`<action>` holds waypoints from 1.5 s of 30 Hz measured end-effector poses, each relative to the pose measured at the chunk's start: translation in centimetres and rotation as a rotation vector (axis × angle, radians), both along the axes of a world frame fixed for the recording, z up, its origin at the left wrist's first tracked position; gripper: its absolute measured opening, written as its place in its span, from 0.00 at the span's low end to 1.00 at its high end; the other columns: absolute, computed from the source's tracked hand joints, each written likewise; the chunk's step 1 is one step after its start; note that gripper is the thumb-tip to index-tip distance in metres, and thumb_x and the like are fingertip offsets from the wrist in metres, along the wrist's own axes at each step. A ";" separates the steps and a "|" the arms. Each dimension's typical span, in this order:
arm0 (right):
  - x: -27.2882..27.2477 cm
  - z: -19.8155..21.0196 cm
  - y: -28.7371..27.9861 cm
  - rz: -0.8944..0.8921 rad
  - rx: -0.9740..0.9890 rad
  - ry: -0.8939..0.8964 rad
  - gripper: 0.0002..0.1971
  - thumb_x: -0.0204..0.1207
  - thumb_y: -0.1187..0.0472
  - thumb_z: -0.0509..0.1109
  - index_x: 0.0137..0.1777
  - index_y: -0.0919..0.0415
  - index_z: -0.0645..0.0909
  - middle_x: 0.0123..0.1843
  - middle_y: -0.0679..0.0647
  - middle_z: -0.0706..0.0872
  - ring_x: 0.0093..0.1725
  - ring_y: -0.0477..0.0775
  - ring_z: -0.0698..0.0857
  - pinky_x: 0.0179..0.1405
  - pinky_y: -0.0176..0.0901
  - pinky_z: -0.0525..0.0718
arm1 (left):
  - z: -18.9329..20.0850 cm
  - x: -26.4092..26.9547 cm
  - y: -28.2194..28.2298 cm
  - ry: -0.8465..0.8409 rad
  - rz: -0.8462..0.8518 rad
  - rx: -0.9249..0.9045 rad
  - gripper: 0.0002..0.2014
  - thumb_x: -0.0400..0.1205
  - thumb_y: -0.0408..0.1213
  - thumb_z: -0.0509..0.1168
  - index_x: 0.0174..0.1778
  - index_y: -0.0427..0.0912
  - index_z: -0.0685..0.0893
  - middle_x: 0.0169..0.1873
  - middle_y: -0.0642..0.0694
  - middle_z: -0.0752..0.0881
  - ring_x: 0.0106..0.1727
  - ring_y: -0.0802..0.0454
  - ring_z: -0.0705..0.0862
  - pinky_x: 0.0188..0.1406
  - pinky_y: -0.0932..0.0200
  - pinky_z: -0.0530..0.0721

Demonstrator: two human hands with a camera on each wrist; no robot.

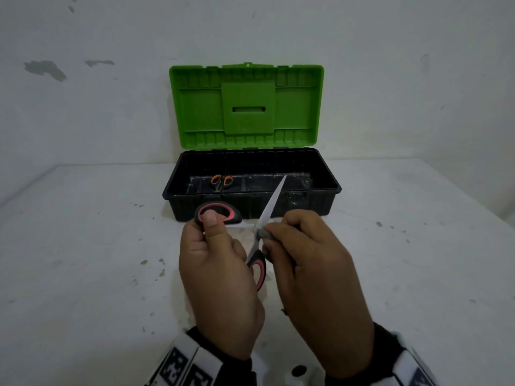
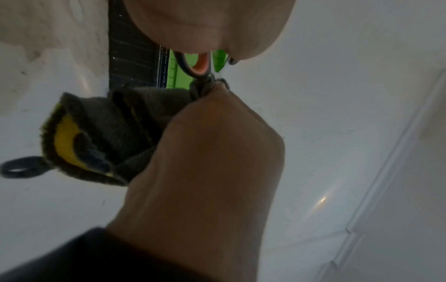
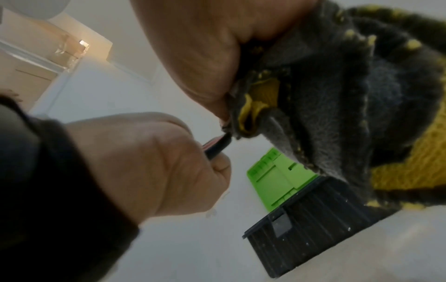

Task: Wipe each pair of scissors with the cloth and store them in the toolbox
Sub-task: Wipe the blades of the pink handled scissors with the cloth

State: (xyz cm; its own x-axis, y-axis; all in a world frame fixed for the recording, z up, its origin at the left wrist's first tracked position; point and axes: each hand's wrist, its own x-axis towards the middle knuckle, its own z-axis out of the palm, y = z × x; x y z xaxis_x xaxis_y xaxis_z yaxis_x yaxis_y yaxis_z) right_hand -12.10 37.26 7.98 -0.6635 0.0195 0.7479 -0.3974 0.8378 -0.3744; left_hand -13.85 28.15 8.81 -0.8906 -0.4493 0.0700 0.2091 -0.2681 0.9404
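Two hands: both busy above the table point(image 1: 83, 274), near the toolbox point(image 1: 331, 190).
Left hand point(image 1: 220, 277): grips the pink-and-black scissors point(image 1: 271, 204) by their handles, blades spread.
Right hand point(image 1: 315, 268): pinches the grey-and-yellow cloth point(image 3: 337, 106) against the scissors' pivot.
Toolbox: open, green lid point(image 1: 246, 107) upright, at the far middle.
Orange scissors point(image 1: 221, 181): inside the toolbox, left part.

We find no readable text, label, brand or number anywhere. Toolbox point(image 1: 252, 188): plain moulded plastic, no lettering we can make out. Wrist bands point(image 1: 182, 366): black-and-white square marker patterns only, no letters or digits legible to us. Scissors point(image 1: 259, 232) and cloth point(image 3: 362, 106): no print visible.
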 end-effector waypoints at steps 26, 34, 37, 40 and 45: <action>0.0 -0.3 3.4 -0.107 -0.060 -0.029 0.07 0.77 0.63 0.71 0.52 0.60 0.89 0.47 0.49 0.83 0.42 0.43 0.81 0.45 0.25 0.79 | 0.5 0.3 -0.2 0.013 -0.001 0.052 0.16 0.89 0.51 0.54 0.40 0.48 0.79 0.17 0.56 0.65 0.19 0.60 0.60 0.17 0.64 0.58; 0.4 0.6 5.5 -0.128 -0.260 -0.113 0.07 0.77 0.61 0.74 0.51 0.49 0.88 0.45 0.38 0.85 0.48 0.30 0.81 0.50 0.15 0.71 | -0.2 -0.4 -0.7 -0.036 -0.001 0.030 0.16 0.88 0.54 0.54 0.44 0.50 0.80 0.18 0.57 0.69 0.20 0.61 0.65 0.20 0.62 0.62; 1.1 1.9 5.6 -0.092 -0.329 -0.082 0.10 0.74 0.59 0.76 0.55 0.50 0.87 0.47 0.35 0.85 0.51 0.27 0.81 0.50 0.14 0.72 | -0.2 -0.5 -0.9 -0.035 0.012 0.052 0.15 0.87 0.55 0.54 0.44 0.54 0.81 0.22 0.58 0.76 0.25 0.61 0.74 0.25 0.58 0.69; 1.7 2.7 3.8 -0.018 -0.234 -0.086 0.11 0.73 0.55 0.76 0.55 0.49 0.86 0.47 0.37 0.84 0.48 0.32 0.82 0.49 0.16 0.74 | -0.2 -0.5 -0.7 -0.044 0.013 0.048 0.16 0.87 0.57 0.54 0.43 0.57 0.82 0.25 0.58 0.82 0.29 0.59 0.79 0.31 0.54 0.74; 0.9 1.0 1.0 0.014 -0.042 -0.065 0.12 0.75 0.59 0.76 0.58 0.57 0.87 0.51 0.48 0.85 0.47 0.38 0.80 0.52 0.25 0.79 | -0.3 -0.5 -0.4 -0.034 0.032 0.011 0.16 0.87 0.56 0.53 0.42 0.57 0.82 0.28 0.56 0.86 0.32 0.58 0.83 0.36 0.50 0.80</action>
State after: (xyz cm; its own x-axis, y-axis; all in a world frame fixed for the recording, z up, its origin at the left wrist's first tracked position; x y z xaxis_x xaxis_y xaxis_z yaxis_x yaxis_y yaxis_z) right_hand -11.19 38.27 8.94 -0.7108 0.0408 0.7022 -0.3827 0.8152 -0.4347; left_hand -14.35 27.74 8.47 -0.8775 -0.4782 0.0348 0.1857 -0.2720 0.9442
